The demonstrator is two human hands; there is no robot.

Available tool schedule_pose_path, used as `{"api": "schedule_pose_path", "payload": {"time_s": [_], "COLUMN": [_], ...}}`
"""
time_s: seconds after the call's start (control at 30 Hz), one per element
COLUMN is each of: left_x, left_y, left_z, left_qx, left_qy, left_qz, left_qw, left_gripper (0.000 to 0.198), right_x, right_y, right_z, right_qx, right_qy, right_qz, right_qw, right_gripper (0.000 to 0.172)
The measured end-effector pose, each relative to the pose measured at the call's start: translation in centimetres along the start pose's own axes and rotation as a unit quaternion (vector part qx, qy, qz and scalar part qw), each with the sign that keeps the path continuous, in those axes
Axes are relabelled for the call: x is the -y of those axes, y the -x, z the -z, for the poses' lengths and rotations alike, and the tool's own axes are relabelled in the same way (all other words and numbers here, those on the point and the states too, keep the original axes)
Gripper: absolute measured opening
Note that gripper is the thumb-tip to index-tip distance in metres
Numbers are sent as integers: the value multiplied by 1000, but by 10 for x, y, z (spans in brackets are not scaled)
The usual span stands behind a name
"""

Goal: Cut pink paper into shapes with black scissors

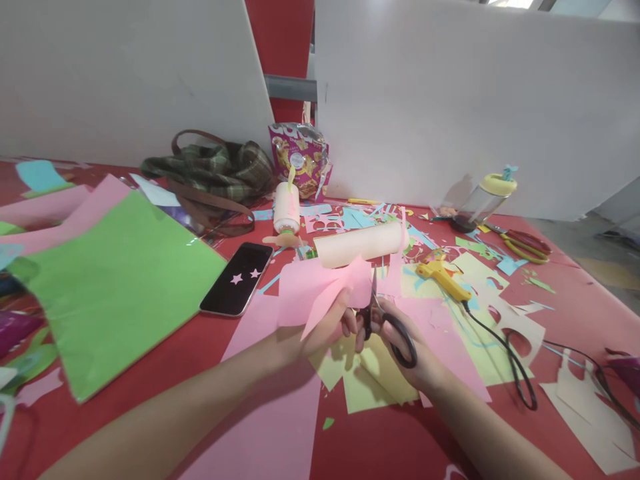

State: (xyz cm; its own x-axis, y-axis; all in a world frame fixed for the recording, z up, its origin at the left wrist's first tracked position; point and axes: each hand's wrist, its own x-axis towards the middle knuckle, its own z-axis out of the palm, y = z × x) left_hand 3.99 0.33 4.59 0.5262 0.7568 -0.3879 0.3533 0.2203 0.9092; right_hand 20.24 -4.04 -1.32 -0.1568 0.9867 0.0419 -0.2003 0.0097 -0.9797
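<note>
My left hand (330, 323) pinches a folded sheet of pink paper (305, 287) near its right edge. Black-handled scissors (403, 343) are in my right hand (415, 363), fingers through the loops, blades pointing up and away. The blades stand at the pink paper's right edge; whether they touch it I cannot tell. Under my hands lie pale yellow paper pieces (377, 380) and a larger pink sheet (270, 400). Just beyond is a cream paper roll (360, 244).
A phone (237, 279) with two pink stars and green sheets (120, 287) lie left. A yellow glue gun (445, 279) with black cord, a clear jar (483, 203) and red-yellow-handled scissors (525, 245) are right. Behind stand a snack bag (300, 160) and plaid bag (215, 170).
</note>
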Motion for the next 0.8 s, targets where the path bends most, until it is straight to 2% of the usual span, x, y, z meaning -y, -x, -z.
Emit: {"api": "schedule_pose_path", "payload": {"time_s": [0.17,0.27,0.33,0.63,0.8], "left_x": [10,14,15,8,11], "left_y": [-1,-2,-3,-1,1], "left_z": [2,1,0,1,-2], "left_qx": [9,20,7,-9,11], "left_qy": [-30,-25,-28,-15,40], "left_qz": [-19,-30,-34,-33,-18], "left_qw": [999,999,999,999,999], "left_gripper": [54,57,55,50,50], "right_x": [12,18,18,15,18], "right_y": [-3,-3,-3,-5,-5], "right_z": [-9,-13,-14,-13,-13], "right_qx": [51,55,60,73,65], "right_qy": [-2,4,6,-16,-13], "right_qz": [2,1,0,2,4], "right_qw": [999,998,998,997,998], "right_gripper": [26,27,28,24,24]}}
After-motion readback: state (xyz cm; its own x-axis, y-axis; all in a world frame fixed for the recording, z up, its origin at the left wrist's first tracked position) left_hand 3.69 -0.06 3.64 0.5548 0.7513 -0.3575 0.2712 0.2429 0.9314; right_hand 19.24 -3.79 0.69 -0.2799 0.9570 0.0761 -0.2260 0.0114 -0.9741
